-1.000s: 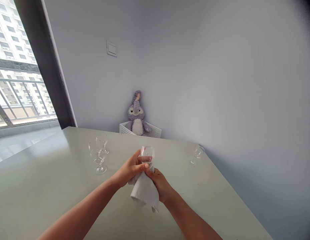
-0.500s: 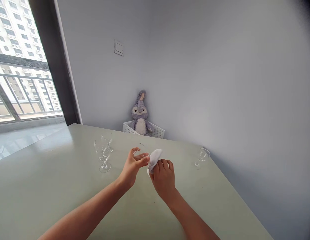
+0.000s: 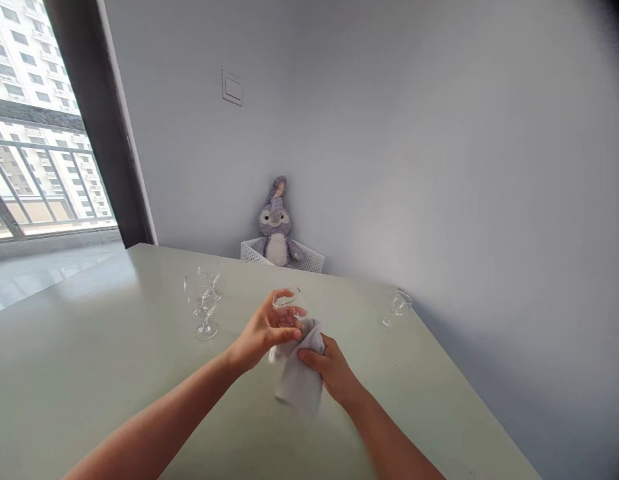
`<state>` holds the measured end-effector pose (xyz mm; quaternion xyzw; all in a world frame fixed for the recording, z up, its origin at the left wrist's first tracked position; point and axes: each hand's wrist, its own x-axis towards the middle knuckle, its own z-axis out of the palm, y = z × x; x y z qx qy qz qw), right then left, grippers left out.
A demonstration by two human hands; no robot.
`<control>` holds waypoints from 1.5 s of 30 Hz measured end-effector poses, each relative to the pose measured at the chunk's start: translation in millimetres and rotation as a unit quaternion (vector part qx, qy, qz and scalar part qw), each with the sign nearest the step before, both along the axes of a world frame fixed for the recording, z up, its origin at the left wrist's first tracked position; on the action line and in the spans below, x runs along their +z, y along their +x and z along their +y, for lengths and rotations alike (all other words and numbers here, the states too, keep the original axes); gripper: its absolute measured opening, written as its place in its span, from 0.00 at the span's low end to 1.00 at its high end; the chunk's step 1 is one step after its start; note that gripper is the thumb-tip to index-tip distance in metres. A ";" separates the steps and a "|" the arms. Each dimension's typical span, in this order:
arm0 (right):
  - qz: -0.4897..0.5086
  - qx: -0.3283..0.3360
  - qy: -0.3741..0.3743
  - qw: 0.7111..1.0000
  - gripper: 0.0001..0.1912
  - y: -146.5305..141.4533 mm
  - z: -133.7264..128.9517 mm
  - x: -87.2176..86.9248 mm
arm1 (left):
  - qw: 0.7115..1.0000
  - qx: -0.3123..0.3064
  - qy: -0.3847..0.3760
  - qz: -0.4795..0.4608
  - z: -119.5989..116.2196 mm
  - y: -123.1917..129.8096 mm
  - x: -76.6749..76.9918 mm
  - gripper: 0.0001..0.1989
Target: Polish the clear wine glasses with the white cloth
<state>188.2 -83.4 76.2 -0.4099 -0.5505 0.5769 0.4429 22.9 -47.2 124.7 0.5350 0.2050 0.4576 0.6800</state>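
A clear stemmed glass [image 3: 289,303] is in my left hand [image 3: 269,330], its bowl upright with the fingers curled behind it and the thumb in front. My right hand [image 3: 332,367] grips a pale grey cloth [image 3: 300,383], which is wrapped about the lower part of the glass and hangs down below. The cloth hides the stem and foot. To the left of my hands stand a wine glass [image 3: 205,313] and, just behind it, another stemmed glass [image 3: 216,280]. A further stemmed glass [image 3: 399,305] lies tilted near the right edge of the table.
The pale green table [image 3: 114,373] meets grey walls at its far and right sides. Beyond the far edge a plush rabbit [image 3: 276,233] sits in a white perforated basket [image 3: 309,260]. A window [image 3: 39,133] is at the left.
My right hand has turned and moved down, and the cloth now hangs open beneath the glass. The glass has come upright in my left hand. The view has shifted slightly.
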 end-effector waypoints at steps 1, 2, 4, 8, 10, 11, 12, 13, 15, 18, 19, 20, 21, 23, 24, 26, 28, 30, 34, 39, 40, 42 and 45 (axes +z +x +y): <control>-0.063 -0.066 0.049 0.995 0.13 -2.8 -1.3 -2.3 | 0.999 0.042 -0.014 -0.005 -0.4 3.7 -3.6 0.31; -0.133 -0.127 0.107 0.977 0.12 -4.7 -1.7 -4.8 | 0.996 0.083 -0.028 -0.011 -1.2 7.4 -7.2 0.31; -0.273 -0.212 0.241 0.907 0.10 -5.4 -0.2 -11.4 | 0.986 0.155 -0.059 -0.022 -4.0 14.7 -14.4 0.30; -0.434 -0.269 0.452 0.731 0.10 1.3 8.2 -27.5 | 0.967 0.224 -0.115 -0.043 -10.7 25.4 -29.3 0.31; -0.434 -0.280 0.475 0.712 0.11 5.0 10.4 -34.1 | 0.960 0.235 -0.140 -0.056 -12.7 28.6 -36.0 0.30; -0.422 -0.283 0.466 0.724 0.11 6.4 10.5 -36.7 | 0.957 0.237 -0.154 -0.063 -13.1 29.7 -38.8 0.30; -0.401 -0.287 0.445 0.748 0.11 7.6 10.1 -38.8 | 0.954 0.240 -0.167 -0.072 -13.2 30.5 -41.0 0.29; -0.373 -0.290 0.413 0.779 0.12 8.7 9.3 -40.5 | 0.950 0.243 -0.179 -0.080 -12.9 31.0 -42.4 0.29; -0.308 -0.291 0.340 0.840 0.13 10.8 7.9 -42.9 | 0.944 0.248 -0.192 -0.098 -12.1 31.3 -42.7 0.28; -0.265 -0.283 0.295 0.873 0.16 12.9 8.3 -45.0 | 0.943 0.244 -0.195 -0.117 -11.6 30.3 -37.9 0.26; -0.276 -0.279 0.304 0.868 0.16 12.6 8.9 -45.9 | 0.944 0.243 -0.189 -0.119 -12.1 29.7 -35.6 0.25; -0.299 -0.273 0.320 0.857 0.16 11.5 9.5 -47.0 | 0.946 0.243 -0.179 -0.120 -12.7 29.1 -33.2 0.25; -0.330 -0.262 0.335 0.843 0.15 9.7 9.9 -48.5 | 0.948 0.247 -0.165 -0.118 -13.5 28.5 -31.0 0.26; -0.398 -0.220 0.362 0.814 0.14 5.1 9.3 -51.9 | 0.952 0.261 -0.121 -0.108 -15.0 27.1 -27.3 0.27; -0.426 -0.183 0.374 0.803 0.14 3.1 8.4 -53.4 | 0.954 0.268 -0.094 -0.100 -15.5 26.2 -26.0 0.28; -0.451 -0.098 0.390 0.796 0.17 1.9 6.2 -54.6 | 0.957 0.279 -0.027 -0.080 -15.2 24.2 -24.8 0.28; -0.443 -0.024 0.376 0.813 0.23 6.0 4.7 -51.8 | 0.952 0.298 0.053 -0.056 -13.4 22.4 -26.1 0.28; -0.429 -0.047 0.328 0.840 0.27 13.7 4.2 -44.8 | 0.935 0.329 0.134 -0.023 -11.1 22.3 -30.9 0.29; -0.410 -0.236 0.288 0.832 0.19 24.5 3.5 -30.0 | 0.915 0.318 0.246 0.043 -13.1 31.3 -50.9 0.31; -0.490 -0.207 0.298 0.793 0.08 20.0 6.1 -39.8 | 0.942 0.222 0.218 0.129 -23.8 44.4 -77.2 0.30; -0.497 -0.205 0.273 0.798 0.08 21.0 9.4 -44.2 | 0.941 0.210 0.215 0.155 -23.2 44.4 -80.9 0.31; -0.495 -0.215 0.222 0.812 0.08 29.3 20.3 -51.4 | 0.928 0.205 0.220 0.220 -17.7 41.3 -87.9 0.33; -0.483 -0.256 0.159 0.822 0.11 58.7 45.8 -56.1 | 0.886 0.225 0.240 0.327 -2.5 33.5 -99.6 0.29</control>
